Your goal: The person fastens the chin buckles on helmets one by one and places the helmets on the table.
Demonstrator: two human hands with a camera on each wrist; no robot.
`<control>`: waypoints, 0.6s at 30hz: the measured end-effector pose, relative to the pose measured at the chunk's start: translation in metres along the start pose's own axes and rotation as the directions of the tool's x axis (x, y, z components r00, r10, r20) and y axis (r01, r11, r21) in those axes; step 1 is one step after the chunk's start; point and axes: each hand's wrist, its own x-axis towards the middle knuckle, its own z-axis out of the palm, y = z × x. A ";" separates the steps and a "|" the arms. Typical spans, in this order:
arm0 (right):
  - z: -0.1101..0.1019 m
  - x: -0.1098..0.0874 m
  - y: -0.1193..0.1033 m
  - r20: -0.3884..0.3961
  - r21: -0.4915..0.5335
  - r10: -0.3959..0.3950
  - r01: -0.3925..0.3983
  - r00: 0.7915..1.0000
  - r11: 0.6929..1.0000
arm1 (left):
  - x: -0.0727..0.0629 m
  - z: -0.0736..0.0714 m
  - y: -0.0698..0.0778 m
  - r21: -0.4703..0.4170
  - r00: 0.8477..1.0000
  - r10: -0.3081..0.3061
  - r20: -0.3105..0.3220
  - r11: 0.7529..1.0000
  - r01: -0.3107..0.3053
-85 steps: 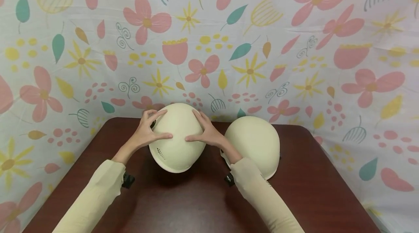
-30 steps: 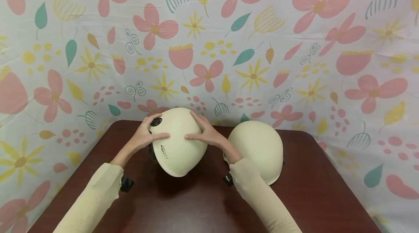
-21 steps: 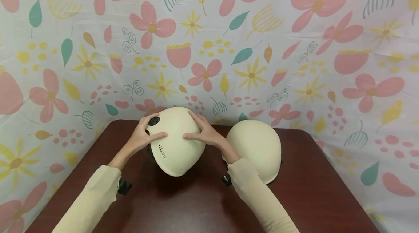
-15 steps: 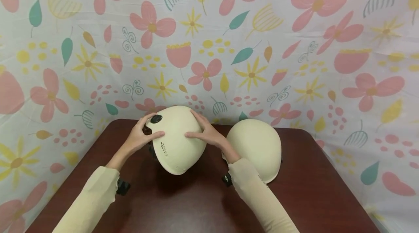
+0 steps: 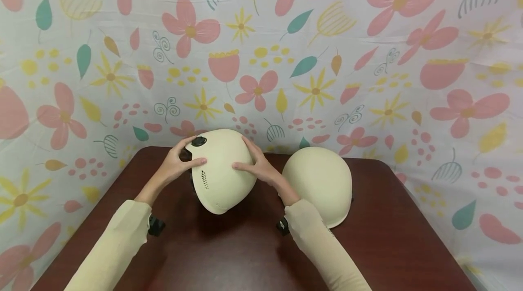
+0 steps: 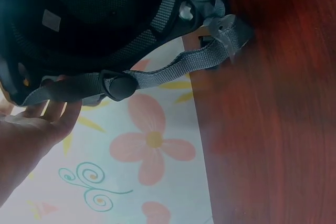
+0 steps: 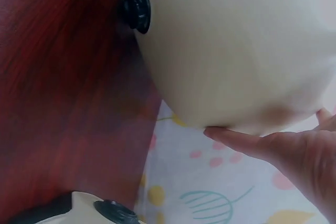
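Note:
A cream helmet [image 5: 222,177] is tilted between my two hands over the table, casting a shadow beneath it. My left hand [image 5: 173,164] grips its left edge, thumb on the outer shell, near a round black fitting [image 5: 199,141]. Spread over the right side of the crown, my right hand [image 5: 261,167] holds it with the thumb in front. In the left wrist view, the dark lining [image 6: 100,14] faces the camera, and a grey chin strap [image 6: 178,69] hangs across the opening by the left fingers. A black knob [image 7: 137,9] sticks out from the shell in the right wrist view.
A second cream helmet [image 5: 318,184] rests dome-up on the dark red-brown table [image 5: 229,254], partly behind my right forearm. Behind the table's far edge hangs a white cloth [image 5: 261,23] printed with flowers.
The held helmet has turned, bringing its round black fitting and slotted side further into view. My left hand has shifted out toward the helmet's edge; the second helmet stays put.

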 end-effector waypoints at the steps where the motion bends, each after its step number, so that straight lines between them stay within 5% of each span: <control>1: 0.001 -0.003 -0.003 0.003 0.010 0.006 -0.006 1.000 1.000 | 0.001 0.000 0.000 -0.005 1.000 0.001 -0.001 1.000 -0.001; 5: 0.003 -0.016 -0.014 -0.008 0.045 0.021 -0.021 1.000 0.999 | 0.005 0.002 0.001 -0.022 1.000 0.016 -0.007 1.000 -0.017; 10: 0.007 -0.009 0.008 -0.068 0.067 -0.001 0.005 0.998 0.998 | 0.011 0.002 0.006 -0.036 1.000 0.030 -0.002 0.999 -0.030; 18: -0.010 -0.002 0.008 -0.011 0.053 0.097 -0.096 0.995 0.994 | 0.012 0.008 0.009 -0.019 1.000 0.023 0.013 1.000 -0.023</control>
